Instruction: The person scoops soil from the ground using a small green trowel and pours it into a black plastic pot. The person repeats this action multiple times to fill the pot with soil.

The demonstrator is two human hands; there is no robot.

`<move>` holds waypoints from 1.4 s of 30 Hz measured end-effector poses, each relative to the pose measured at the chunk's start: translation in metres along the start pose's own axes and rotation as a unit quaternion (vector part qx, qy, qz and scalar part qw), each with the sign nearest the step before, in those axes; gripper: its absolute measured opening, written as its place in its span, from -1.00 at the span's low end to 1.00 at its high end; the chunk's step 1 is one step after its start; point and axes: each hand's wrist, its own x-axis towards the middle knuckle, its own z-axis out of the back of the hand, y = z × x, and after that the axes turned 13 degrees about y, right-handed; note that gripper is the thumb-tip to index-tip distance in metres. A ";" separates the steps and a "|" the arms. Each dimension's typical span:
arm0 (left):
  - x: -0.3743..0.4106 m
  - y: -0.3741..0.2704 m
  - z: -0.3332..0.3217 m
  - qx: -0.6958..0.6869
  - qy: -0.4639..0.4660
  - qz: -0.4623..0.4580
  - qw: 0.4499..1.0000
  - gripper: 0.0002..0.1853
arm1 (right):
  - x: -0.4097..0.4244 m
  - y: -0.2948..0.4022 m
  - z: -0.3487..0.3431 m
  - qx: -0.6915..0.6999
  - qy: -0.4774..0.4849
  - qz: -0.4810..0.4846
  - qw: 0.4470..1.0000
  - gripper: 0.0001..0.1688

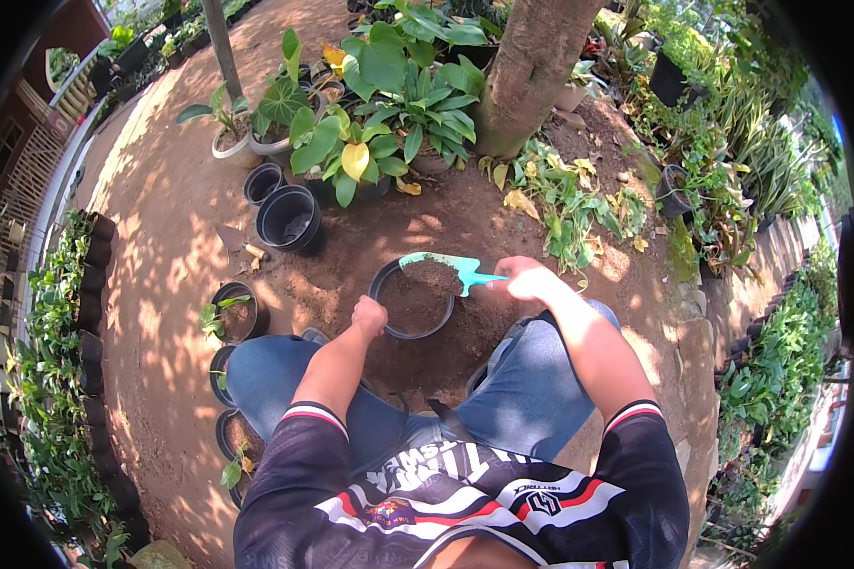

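My right hand [523,279] grips the handle of a turquoise hand trowel [470,264]. Dark soil [434,276] lies heaped on its blade, which is over the far right rim of a round black plant pot [380,284]. Brown soil [414,307] fills much of that pot, which stands on the ground between my knees. At the pot's left rim my left hand [370,316] is closed, its fingers curled over the edge. The trowel's tip reaches across the pot's far side.
Nested black pots [289,219] and a smaller pot [263,183] stand ahead to the left, near a pointed trowel [236,242] with a wooden handle. Potted seedlings [236,313] line my left side. A tree trunk [530,78], leafy potted plants [391,107] and wilted cuttings [569,199] lie ahead.
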 end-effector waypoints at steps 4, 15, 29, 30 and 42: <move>0.008 0.011 -0.013 -0.139 0.012 0.035 0.990 -0.76 | 0.006 0.004 -0.001 -0.008 0.014 0.013 1.000 -0.58; -0.004 0.025 -0.039 -0.313 0.138 -0.037 0.939 -0.70 | 0.016 -0.001 -0.007 0.006 0.018 0.015 1.000 -0.59; 0.008 0.019 -0.035 -0.296 0.039 -0.033 0.954 -0.68 | 0.003 -0.004 -0.014 0.011 -0.016 -0.012 1.000 -0.61; 0.006 0.021 -0.038 -0.356 0.082 -0.027 0.930 -0.67 | 0.007 -0.005 -0.015 0.018 -0.019 -0.010 1.000 -0.63; 0.014 0.038 -0.035 -0.186 -0.001 -0.070 0.980 -0.71 | 0.013 0.002 -0.019 -0.022 -0.024 -0.004 0.999 -0.63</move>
